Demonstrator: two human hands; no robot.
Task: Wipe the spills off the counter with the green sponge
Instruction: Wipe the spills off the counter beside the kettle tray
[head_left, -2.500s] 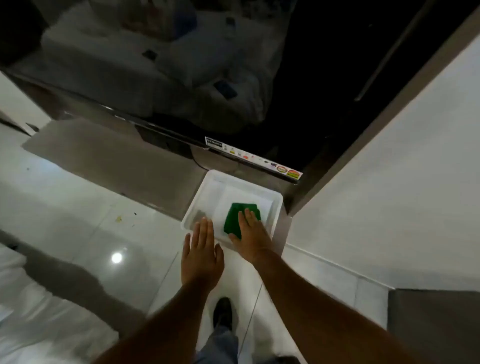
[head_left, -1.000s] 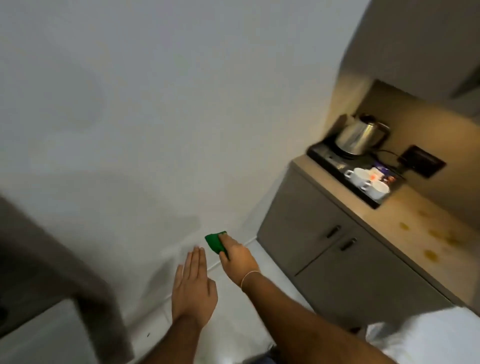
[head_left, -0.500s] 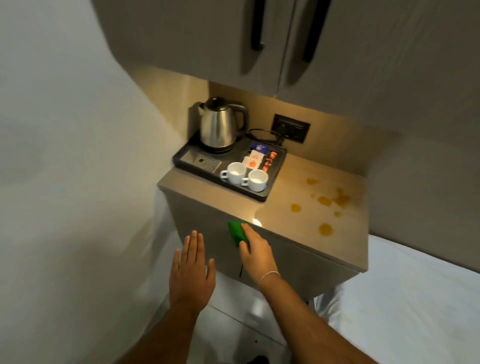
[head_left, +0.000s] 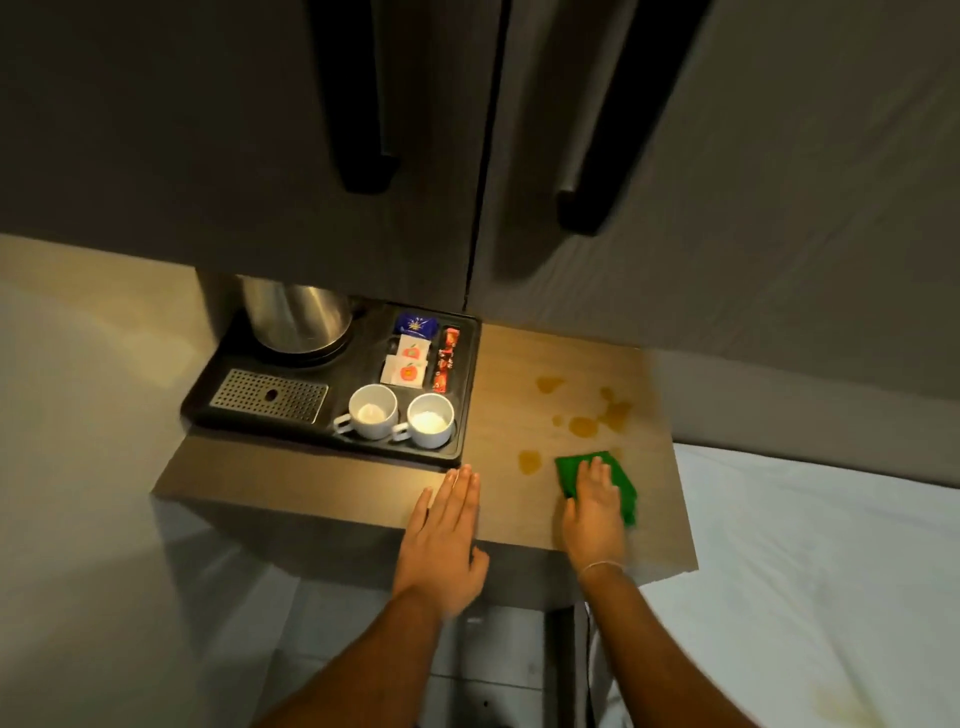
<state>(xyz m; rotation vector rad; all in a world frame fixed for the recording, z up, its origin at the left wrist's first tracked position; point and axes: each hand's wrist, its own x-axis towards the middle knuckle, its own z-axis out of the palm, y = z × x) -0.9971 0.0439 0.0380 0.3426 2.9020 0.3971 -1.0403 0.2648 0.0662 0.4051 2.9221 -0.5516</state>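
Right hand (head_left: 595, 512) is flat on the green sponge (head_left: 597, 480), fingers (head_left: 597, 475) extended and close together, pressing it onto the counter (head_left: 322, 483); a palm-down press, no pinch visible; thumb side blurred, can't tell if it hooks the sponge edge.

Sponge sits at the front-right part of the counter, its far edge showing beyond the fingertips, near edge under the palm; long axis looks to run roughly 10-to-4, though the hand covers much of it.

Key relation: the spills lie ahead of the fingers, not under them; nearest amber spot (head_left: 530, 461) is just beside the sponge's left corner at about 10 o'clock; main cluster (head_left: 587, 423) near, at about 12; the farthest blot (head_left: 549, 384) at 11, further back toward the wall. None look smeared, so I'd judge wiping has barely started.

Left hand (head_left: 441, 540) is open, fingers together, flat near the counter's front edge at 9 o'clock from the sponge, just in front of the black tray (head_left: 202, 410) corner; well apart from the sponge; likely bracing only; contact unclear.

Next stroke should push forward and slightly left; right hand is the nearer one; watch the tray edge and cups (head_left: 400, 418) at 10 to 11 o'clock.
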